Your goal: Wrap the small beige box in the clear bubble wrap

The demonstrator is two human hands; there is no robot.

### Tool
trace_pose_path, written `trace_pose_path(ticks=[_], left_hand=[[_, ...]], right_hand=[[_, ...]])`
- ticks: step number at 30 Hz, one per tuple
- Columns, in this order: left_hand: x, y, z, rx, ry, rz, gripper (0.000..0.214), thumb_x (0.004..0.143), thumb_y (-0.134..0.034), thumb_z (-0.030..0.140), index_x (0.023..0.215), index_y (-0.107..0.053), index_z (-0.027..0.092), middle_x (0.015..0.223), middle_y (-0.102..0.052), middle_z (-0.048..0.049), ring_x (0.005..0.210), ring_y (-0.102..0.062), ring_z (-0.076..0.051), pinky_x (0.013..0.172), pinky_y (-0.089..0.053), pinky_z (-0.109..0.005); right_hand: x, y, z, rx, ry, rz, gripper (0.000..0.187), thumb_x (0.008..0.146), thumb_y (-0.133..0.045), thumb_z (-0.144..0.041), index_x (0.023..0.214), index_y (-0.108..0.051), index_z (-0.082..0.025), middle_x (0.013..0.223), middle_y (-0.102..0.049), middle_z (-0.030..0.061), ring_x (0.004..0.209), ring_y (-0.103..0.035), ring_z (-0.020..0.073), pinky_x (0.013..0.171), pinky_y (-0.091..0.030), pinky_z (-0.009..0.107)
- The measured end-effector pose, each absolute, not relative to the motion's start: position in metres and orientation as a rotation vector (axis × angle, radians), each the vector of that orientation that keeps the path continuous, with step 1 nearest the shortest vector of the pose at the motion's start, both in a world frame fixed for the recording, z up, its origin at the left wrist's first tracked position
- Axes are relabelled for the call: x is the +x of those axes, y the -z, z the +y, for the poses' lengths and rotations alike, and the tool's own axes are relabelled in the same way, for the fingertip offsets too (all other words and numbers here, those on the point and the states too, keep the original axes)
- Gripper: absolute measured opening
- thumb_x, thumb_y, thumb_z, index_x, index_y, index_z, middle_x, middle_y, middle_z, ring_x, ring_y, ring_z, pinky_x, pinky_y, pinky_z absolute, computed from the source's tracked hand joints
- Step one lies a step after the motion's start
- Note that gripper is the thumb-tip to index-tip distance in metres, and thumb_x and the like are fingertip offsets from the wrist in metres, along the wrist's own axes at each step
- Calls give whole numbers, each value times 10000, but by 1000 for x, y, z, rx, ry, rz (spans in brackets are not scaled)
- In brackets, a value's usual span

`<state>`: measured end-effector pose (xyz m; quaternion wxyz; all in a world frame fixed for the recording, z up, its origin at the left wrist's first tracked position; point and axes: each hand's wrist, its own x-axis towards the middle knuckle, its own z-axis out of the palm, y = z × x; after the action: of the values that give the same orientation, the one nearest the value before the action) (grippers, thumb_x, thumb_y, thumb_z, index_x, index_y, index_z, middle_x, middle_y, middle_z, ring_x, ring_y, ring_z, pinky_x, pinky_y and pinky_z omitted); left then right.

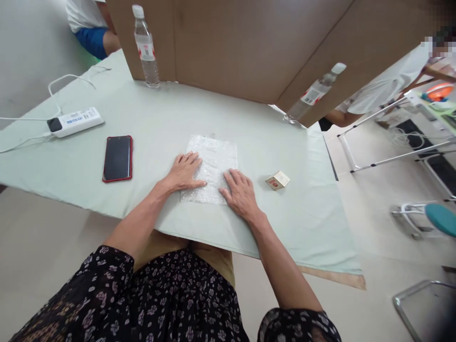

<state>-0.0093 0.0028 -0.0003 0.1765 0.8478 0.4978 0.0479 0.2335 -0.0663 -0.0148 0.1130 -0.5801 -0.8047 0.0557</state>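
Observation:
A sheet of clear bubble wrap lies flat on the pale green tablecloth in front of me. My left hand rests palm down on its left side, with the fingers spread. On its right edge lies my right hand, also flat, fingers apart and pointing up and to the left. Neither hand grips anything. To the right of my right hand sits a small printed cardboard box, untouched and apart from the wrap.
Left of my hands lie a red-cased phone and a white power strip with cables. A brown cardboard partition stands behind, with an upright water bottle and another bottle by it. People sit beyond; a stool is at right.

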Motion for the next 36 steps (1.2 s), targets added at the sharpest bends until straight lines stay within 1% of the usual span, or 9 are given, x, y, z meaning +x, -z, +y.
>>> trace_pose_path(ticks=[5,7,9,11,13,19,24,27,36], left_hand=[[-12,0,5,2367,-321,1358,806,827,-583,598,1506,-416,197,1647,-320,-154,1534,-249,-363,1238,-181,-546],[-13,1,6,2364,-397,1352,740,839,-566,509,1500,-427,206,1630,-362,-135,1522,-282,-347,1236,-200,-530],[-13,2,7,2374,-381,1336,718,812,-570,425,1487,-445,214,1608,-400,-125,1517,-294,-347,1228,-216,-524],[-14,3,7,2389,-312,1324,732,771,-584,385,1472,-462,213,1600,-411,-130,1518,-287,-363,1220,-223,-535],[-14,4,7,2399,-268,1318,748,746,-593,371,1465,-469,209,1609,-395,-138,1520,-279,-372,1218,-219,-540],[-14,1,7,2390,-251,1319,768,746,-595,377,1480,-451,202,1623,-368,-141,1527,-265,-354,1232,-204,-517],[-14,3,8,2406,-251,1310,774,758,-602,417,1478,-447,180,1619,-366,-163,1527,-265,-360,1228,-200,-527],[-14,3,8,2414,-251,1301,770,763,-603,415,1479,-445,178,1618,-369,-159,1526,-265,-357,1228,-208,-515],[-14,0,7,2394,-216,1297,760,775,-594,400,1487,-426,192,1633,-340,-155,1536,-239,-352,1235,-174,-524]], right_hand=[[299,-5,-78,-1814,135,-2006,373,977,-459,-403,1261,-631,-233,1444,-568,144,1381,-462,353,1126,-318,573],[323,-10,-73,-1917,255,-1859,419,929,-527,-430,1282,-610,-222,1471,-532,167,1369,-460,376,1090,-344,593],[343,-11,-66,-2053,254,-1776,543,856,-596,-466,1325,-576,-194,1459,-530,206,1317,-489,412,1033,-381,626],[357,-7,-59,-2161,122,-1732,575,815,-607,-466,1297,-597,-154,1323,-624,229,1206,-563,413,986,-420,631],[361,-4,-55,-2173,-22,-1675,568,790,-615,-477,1244,-634,-134,1200,-687,215,1107,-615,385,971,-451,610],[310,-17,-58,-1725,-574,-1521,601,796,-663,-558,1252,-636,-167,1057,-736,103,893,-677,240,842,-567,441],[242,-19,-40,-1427,-684,-1763,526,799,-688,-457,1259,-642,-208,1292,-685,103,1070,-663,244,873,-570,389],[218,-8,-25,-1346,-684,-1914,497,819,-666,-402,1279,-632,-217,1338,-663,101,1164,-634,256,907,-565,390],[213,14,-15,-1275,-710,-1962,498,837,-688,-328,1320,-607,-244,1316,-669,84,1109,-656,242,909,-574,382]])
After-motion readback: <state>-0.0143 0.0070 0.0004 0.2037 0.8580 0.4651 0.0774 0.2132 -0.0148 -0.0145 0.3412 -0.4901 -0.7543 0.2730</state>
